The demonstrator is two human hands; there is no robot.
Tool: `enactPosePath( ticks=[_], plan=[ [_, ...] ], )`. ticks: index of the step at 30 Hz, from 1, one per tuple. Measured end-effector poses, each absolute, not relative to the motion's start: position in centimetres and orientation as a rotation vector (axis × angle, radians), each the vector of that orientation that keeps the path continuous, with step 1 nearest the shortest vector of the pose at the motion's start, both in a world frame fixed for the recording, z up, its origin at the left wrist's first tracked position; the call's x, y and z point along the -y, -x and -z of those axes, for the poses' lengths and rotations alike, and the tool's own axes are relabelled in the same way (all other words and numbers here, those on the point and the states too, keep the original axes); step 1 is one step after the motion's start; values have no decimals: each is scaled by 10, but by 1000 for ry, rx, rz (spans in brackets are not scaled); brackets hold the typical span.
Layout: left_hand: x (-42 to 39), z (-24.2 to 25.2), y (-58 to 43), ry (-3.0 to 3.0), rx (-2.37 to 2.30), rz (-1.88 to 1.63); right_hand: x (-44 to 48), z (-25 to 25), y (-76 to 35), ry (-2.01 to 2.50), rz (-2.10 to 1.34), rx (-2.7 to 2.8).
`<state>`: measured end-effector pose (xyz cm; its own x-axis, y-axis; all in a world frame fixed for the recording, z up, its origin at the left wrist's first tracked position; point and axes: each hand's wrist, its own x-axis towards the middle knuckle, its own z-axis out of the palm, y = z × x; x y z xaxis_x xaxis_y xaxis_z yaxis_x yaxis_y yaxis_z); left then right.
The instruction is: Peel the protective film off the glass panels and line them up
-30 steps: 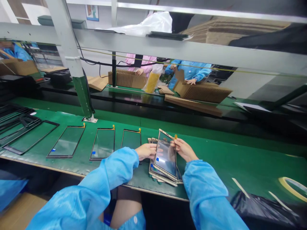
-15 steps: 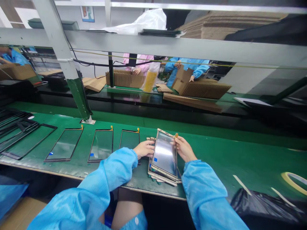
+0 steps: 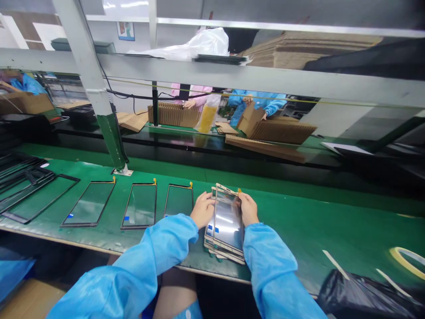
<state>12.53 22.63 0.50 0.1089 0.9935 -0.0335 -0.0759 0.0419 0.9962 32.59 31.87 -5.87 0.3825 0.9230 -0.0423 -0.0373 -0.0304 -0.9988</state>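
Note:
A glass touch panel in a light frame point(image 3: 228, 217) lies slightly askew on top of a stack of similar framed panels point(image 3: 226, 256), near the bench's front edge. At the panel's upper right corner, beside its orange flex tab, my right hand point(image 3: 248, 209) grips the edge with fingers pressed together. My left hand point(image 3: 203, 210) is at the stack's upper left side, fingers bent against the edges of the panels; its fingertips are partly hidden. Small blue stickers show at the panels' lower left.
Three separate glass panels point(image 3: 89, 204) lie in a row to the left, beyond them a pile of black frames point(image 3: 25, 186). A metal post point(image 3: 108, 128) stands behind. A tape roll point(image 3: 410, 261) and black plastic bag point(image 3: 358, 294) are at right. People handle cardboard dividers across the bench.
The top panel has come down closer over the stack and lines up more with it. My right hand has shifted slightly left, and my left hand now rests higher against the stack's side.

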Motion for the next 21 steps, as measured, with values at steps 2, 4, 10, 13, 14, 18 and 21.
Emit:
enactPosePath(
  ticks=[2,4,10,13,14,18,21],
  plan=[
    [-218,-8,-137,-1138,-1006,-1111,-317,56,-327,1359,-935,878],
    [-210,-7,-152,-1067,-929,-1028,-315,52,-328,1336,-905,883],
    [-199,-7,-178,-813,-873,-895,-305,27,-343,1311,-899,918],
    [-193,-21,-161,-763,-838,-913,-295,7,-353,1372,-975,959],
    [-189,-27,-151,-757,-821,-908,-291,-1,-355,1391,-1028,990],
    [-159,-46,-104,-765,-787,-856,-263,-33,-343,1385,-1353,1175],
    [-130,-52,-72,-779,-795,-814,-234,-57,-319,1355,-1516,1286]
  ],
)
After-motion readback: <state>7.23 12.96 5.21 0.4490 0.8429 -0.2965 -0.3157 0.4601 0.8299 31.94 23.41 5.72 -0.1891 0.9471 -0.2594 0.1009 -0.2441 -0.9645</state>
